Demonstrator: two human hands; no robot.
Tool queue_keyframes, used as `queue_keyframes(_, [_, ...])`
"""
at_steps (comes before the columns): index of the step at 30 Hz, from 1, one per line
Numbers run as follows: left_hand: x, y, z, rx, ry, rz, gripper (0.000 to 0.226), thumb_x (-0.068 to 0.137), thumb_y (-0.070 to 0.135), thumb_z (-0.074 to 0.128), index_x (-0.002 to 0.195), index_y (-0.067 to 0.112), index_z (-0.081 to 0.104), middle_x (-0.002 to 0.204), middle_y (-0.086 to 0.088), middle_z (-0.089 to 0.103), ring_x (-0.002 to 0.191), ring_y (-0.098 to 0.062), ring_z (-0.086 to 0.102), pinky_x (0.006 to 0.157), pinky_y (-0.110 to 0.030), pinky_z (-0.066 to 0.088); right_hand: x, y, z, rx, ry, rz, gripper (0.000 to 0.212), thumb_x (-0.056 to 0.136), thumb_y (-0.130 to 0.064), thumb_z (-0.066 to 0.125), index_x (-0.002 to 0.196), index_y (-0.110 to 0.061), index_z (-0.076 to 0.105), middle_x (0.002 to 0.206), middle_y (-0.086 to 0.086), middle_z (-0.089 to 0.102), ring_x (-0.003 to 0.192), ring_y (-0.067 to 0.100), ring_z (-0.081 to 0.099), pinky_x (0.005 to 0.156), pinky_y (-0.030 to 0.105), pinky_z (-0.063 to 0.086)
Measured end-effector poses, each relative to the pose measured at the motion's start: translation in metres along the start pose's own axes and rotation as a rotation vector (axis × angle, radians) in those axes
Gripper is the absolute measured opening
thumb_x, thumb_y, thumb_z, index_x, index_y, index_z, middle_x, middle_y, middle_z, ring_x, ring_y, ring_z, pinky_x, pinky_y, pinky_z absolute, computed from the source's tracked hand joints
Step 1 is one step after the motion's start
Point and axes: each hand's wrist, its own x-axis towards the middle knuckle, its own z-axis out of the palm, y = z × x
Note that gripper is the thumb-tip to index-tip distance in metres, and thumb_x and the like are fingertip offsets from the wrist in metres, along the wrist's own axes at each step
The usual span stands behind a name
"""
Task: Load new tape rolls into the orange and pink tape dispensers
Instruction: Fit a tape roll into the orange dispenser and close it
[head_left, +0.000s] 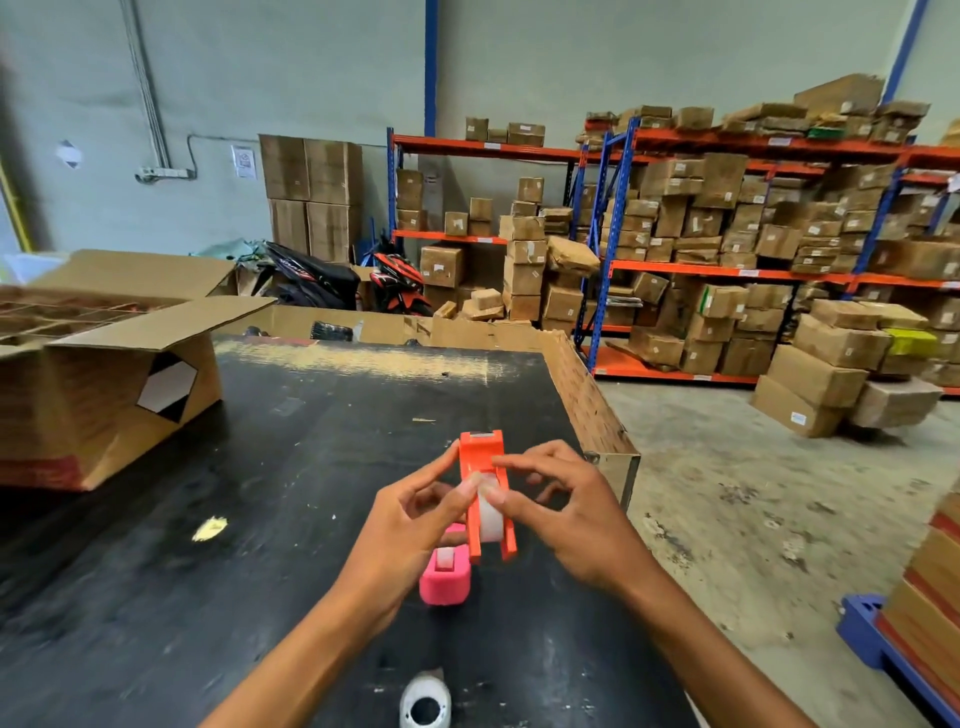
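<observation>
I hold the orange tape dispenser (483, 452) above the black table (291, 467), its cutter end pointing away from me. A whitish tape roll (490, 514) sits in its cradle. My left hand (410, 519) grips the dispenser's left side, thumb near the roll. My right hand (566, 514) pinches at the top of the roll with thumb and forefinger. The pink tape dispenser (445, 577) rests on the table just below my hands, with a white roll core showing in it. A white tape roll (425, 704) lies at the near table edge.
An open cardboard box (104, 400) lies on the table's left side. A yellow scrap (209, 528) lies on the table. A cardboard sheet lines the table's right edge (587, 395). Shelves of boxes (727, 249) stand beyond, and a blue pallet stack (914, 613) sits at right.
</observation>
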Motion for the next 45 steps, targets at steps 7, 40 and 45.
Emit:
queue_keyframes(7, [-0.002,-0.001,-0.001,0.042,-0.009,0.007,0.062,0.07,0.043,0.066,0.13,0.034,0.055,0.092,-0.018,0.072,0.091,-0.024,0.073,0.079,-0.035,0.061,0.001,-0.011,-0.011,-0.062,-0.167,-0.011,0.031,0.072,-0.029,0.079,0.102,-0.025,0.073,0.086,-0.004,0.051,0.071,0.003,0.044,0.065,0.013,0.039])
queue_keyframes(40, [-0.013,-0.012,0.004,0.163,-0.139,0.081,0.056,0.071,0.016,0.08,0.121,0.037,0.062,0.105,-0.009,0.073,0.082,-0.015,0.066,0.077,-0.03,0.058,0.026,0.0,-0.022,0.297,-0.078,0.312,0.011,0.076,-0.01,0.074,0.073,0.0,0.071,0.098,0.025,0.072,0.083,0.026,0.067,0.081,0.038,0.054])
queue_keyframes(45, [0.004,-0.025,0.023,0.095,-0.057,-0.137,0.038,0.078,0.022,0.074,0.113,0.021,0.06,0.102,-0.014,0.064,0.068,-0.017,0.068,0.064,-0.035,0.057,0.027,0.027,-0.021,0.385,0.004,0.413,0.03,0.088,-0.029,0.062,0.096,-0.002,0.071,0.088,0.013,0.072,0.077,0.013,0.068,0.067,0.02,0.057])
